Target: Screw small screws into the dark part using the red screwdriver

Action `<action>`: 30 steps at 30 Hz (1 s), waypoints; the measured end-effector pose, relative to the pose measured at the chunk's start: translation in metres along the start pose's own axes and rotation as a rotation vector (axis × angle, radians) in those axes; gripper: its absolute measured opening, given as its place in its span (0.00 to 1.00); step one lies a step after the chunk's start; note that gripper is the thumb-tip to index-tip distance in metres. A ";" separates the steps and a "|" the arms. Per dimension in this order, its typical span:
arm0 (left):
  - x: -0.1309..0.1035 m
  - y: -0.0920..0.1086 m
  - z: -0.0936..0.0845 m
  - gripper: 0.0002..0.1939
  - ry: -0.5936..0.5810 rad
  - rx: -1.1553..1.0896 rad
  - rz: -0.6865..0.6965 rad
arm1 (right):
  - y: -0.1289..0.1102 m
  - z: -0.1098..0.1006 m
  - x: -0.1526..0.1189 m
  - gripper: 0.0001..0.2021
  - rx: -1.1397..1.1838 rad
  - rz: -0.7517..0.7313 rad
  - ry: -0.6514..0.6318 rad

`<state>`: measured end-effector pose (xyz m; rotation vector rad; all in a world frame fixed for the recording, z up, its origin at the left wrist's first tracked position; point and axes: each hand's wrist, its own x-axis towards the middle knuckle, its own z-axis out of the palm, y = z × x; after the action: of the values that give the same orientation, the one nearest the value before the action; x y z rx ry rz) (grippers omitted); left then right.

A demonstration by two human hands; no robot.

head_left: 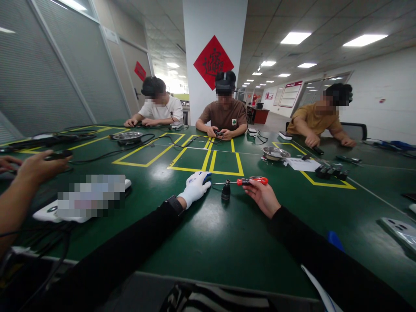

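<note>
My left hand (196,188), in a white glove with blue on the fingers, rests low over the table with its fingers stretched out and the thumb a little apart. I see nothing held in it. My bare right hand (262,197) is closed around the red and black handle of a screwdriver (252,181). The shaft points left, its tip close to the gloved thumb; whether they touch I cannot tell. Between my hands a small black cone-shaped part (225,190) stands upright on the table, in line with the shaft.
The green table (208,234) bears yellow tape outlines. Metal bowls (276,153), black blocks (331,171) and a paper sheet (302,164) lie farther off. A white device (48,212) and cables are left. Several people work around; a co-worker's hand (39,167) is at left.
</note>
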<state>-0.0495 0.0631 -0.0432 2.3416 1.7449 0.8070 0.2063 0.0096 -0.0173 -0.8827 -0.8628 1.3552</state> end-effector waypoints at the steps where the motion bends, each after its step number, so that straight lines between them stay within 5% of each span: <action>1: 0.000 0.000 0.000 0.23 0.001 0.002 0.008 | 0.000 0.000 0.001 0.07 0.011 0.003 0.004; 11: 0.000 0.009 -0.008 0.23 -0.002 -0.014 0.086 | 0.001 -0.009 0.008 0.03 0.099 0.042 0.064; 23: -0.003 0.027 -0.017 0.06 0.107 -0.061 0.132 | -0.001 -0.006 0.005 0.03 0.094 0.049 0.072; 30: 0.002 0.015 -0.014 0.15 0.181 -0.209 -0.030 | -0.003 0.005 -0.007 0.16 -0.022 -0.109 -0.133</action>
<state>-0.0431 0.0572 -0.0253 2.1607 1.6624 1.1676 0.2025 0.0028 -0.0121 -0.7571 -1.0157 1.3222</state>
